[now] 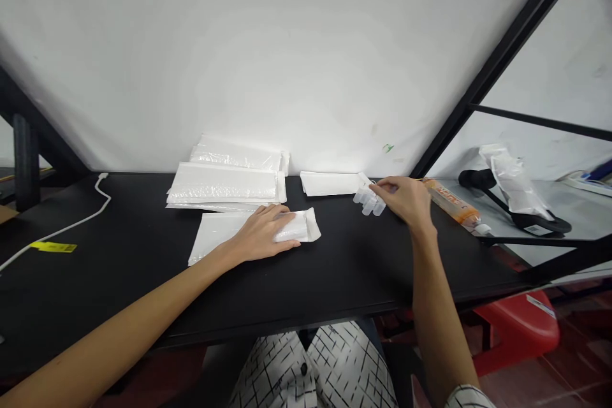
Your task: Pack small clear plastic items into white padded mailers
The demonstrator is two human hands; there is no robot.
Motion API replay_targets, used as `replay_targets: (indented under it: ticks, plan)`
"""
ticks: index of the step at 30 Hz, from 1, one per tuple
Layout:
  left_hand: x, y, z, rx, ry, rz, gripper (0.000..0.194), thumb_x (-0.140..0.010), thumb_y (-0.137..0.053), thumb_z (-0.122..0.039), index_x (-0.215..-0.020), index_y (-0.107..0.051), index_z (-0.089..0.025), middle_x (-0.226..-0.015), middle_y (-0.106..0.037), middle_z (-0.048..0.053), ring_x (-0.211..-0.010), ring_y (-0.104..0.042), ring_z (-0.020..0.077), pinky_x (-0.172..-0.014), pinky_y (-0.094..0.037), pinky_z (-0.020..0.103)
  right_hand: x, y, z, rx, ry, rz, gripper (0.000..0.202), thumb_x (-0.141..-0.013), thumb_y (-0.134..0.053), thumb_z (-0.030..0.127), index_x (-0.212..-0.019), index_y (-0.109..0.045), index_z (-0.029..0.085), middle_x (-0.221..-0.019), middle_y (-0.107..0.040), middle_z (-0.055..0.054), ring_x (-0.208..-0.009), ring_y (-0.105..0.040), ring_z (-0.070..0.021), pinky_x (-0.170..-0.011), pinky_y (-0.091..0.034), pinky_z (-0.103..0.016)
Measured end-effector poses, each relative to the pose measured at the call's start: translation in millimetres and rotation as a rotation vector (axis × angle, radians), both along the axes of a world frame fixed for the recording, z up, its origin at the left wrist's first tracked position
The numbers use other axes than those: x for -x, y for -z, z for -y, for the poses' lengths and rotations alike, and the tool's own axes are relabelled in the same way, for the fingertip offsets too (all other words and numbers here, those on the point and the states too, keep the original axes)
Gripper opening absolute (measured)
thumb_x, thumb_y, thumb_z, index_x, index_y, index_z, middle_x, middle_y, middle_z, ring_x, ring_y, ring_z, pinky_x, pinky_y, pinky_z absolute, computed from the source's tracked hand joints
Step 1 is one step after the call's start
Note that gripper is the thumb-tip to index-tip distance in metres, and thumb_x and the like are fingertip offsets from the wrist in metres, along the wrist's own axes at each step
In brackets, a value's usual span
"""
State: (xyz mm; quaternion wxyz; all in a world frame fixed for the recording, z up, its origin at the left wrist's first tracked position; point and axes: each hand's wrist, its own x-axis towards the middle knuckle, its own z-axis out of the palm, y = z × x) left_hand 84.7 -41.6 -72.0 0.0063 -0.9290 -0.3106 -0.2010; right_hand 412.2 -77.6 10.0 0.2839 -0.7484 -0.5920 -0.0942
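My left hand (262,233) lies with its fingers stretched out on a white padded bubble mailer (215,229), which is flat on the black table. Its thumb rests apart from the fingers near the mailer's flap end. My right hand (406,201) pinches at the edge of several small translucent plastic pieces (369,199), close together on the table. Which piece the fingertips grip is partly hidden. Beside these, a stack of folded white paper (329,183) lies against the wall. More white bubble mailers (224,183) are piled behind my left hand.
On the black table (310,287), a white cable (76,226) with a yellow tag (53,247) runs along the left. An orange-labelled bottle (452,204) lies at the right. Beyond the frame bar are a black object (540,223) with a plastic bag (516,182), and a red stool (521,325).
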Motion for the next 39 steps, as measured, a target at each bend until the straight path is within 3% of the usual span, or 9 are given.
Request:
replay_targets:
  ticks: [3,6,11,16,19,21,30,35,39]
  plan:
    - [-0.3,-0.1,0.4,0.007,-0.002,0.003,0.055,-0.092,-0.053,-0.058,-0.128,-0.057,-0.018,-0.128,-0.057,0.012,-0.116,-0.055,0.0279,-0.101,-0.040,0.042,-14.6,-2.6,2.8,0.126,0.127,0.069,0.024,-0.080,-0.070,0.049,-0.086,-0.077,0.027,-0.086,-0.075,-0.007,-0.088,-0.066,-0.0326,-0.068,-0.045,-0.038]
    - [0.2,0.2,0.0,0.003,0.005,0.013,0.053,-0.092,-0.052,-0.059,-0.127,-0.058,-0.019,-0.127,-0.058,0.011,-0.116,-0.055,0.0280,-0.100,-0.041,0.042,-11.9,4.1,-0.7,0.196,0.051,0.093,0.018,-0.081,-0.068,0.041,-0.086,-0.077,0.026,-0.087,-0.075,-0.006,-0.088,-0.067,-0.0303,-0.065,-0.043,-0.035]
    - [0.7,0.3,-0.4,-0.003,0.009,0.023,0.053,-0.091,-0.052,-0.059,-0.127,-0.059,-0.019,-0.127,-0.058,0.012,-0.115,-0.055,0.0284,-0.099,-0.041,0.043,-9.9,14.0,-8.5,0.121,-0.043,0.098,0.013,-0.079,-0.063,0.030,-0.076,-0.073,0.022,-0.079,-0.074,-0.003,-0.079,-0.066,-0.0230,-0.060,-0.039,-0.028]
    - [-0.2,-0.8,0.3,-0.002,0.004,0.023,0.053,-0.092,-0.053,-0.058,-0.127,-0.058,-0.019,-0.127,-0.058,0.011,-0.116,-0.055,0.0281,-0.099,-0.042,0.042,4.6,15.1,-11.7,0.025,-0.403,-0.440,0.030,-0.079,-0.065,0.047,-0.075,-0.066,0.017,-0.069,-0.070,-0.005,-0.050,-0.053,-0.0121,-0.049,-0.037,-0.025]
    - [-0.7,-1.3,0.3,-0.003,-0.003,0.030,0.052,-0.092,-0.053,-0.057,-0.128,-0.059,-0.019,-0.128,-0.058,0.012,-0.116,-0.055,0.0288,-0.098,-0.042,0.042,28.9,20.4,-12.7,0.085,-0.640,-0.770,0.038,-0.075,-0.070,0.053,-0.078,-0.063,0.016,-0.073,-0.070,-0.006,-0.043,-0.045,-0.0074,-0.044,-0.035,-0.024]
    - [-0.8,-1.3,0.1,0.003,-0.012,0.025,0.052,-0.091,-0.053,-0.056,-0.128,-0.059,-0.019,-0.128,-0.058,0.012,-0.117,-0.056,0.0290,-0.098,-0.043,0.042,45.8,27.2,-13.6,0.160,-0.704,-0.855,0.038,-0.072,-0.073,0.052,-0.077,-0.063,0.015,-0.075,-0.071,-0.006,-0.044,-0.048,-0.0074,-0.044,-0.035,-0.023]
    - [-0.4,0.1,-0.8,-0.015,0.007,0.043,0.051,-0.092,-0.053,-0.055,-0.127,-0.058,-0.019,-0.126,-0.059,0.012,-0.114,-0.056,0.0290,-0.095,-0.044,0.043,72.5,51.7,-19.6,0.455,-0.783,-1.013,0.031,-0.069,-0.078,0.040,-0.078,-0.069,0.012,-0.080,-0.074,-0.010,-0.051,-0.057,-0.0087,-0.040,-0.025,-0.019]
    - [-1.2,-1.5,2.2,-0.071,0.066,0.104,0.046,-0.097,-0.048,-0.053,-0.126,-0.058,-0.019,-0.122,-0.060,0.012,-0.108,-0.058,0.0263,-0.093,-0.046,0.042,97.4,62.2,-15.1,0.528,-0.850,-0.979,0.023,-0.064,-0.079,0.034,-0.072,-0.073,0.013,-0.059,-0.065,-0.001,-0.047,-0.054,-0.0085,-0.041,-0.035,-0.019]
    - [-1.3,-1.8,3.0,-0.107,0.079,0.138,0.047,-0.097,-0.047,-0.054,-0.127,-0.058,-0.020,-0.122,-0.061,0.013,-0.107,-0.059,0.0269,-0.092,-0.048,0.042,112.1,65.6,-12.3,0.510,-0.970,-0.896,0.025,-0.071,-0.073,0.040,-0.071,-0.075,0.014,-0.055,-0.060,0.002,-0.043,-0.049,-0.0078,-0.041,-0.041,-0.021]
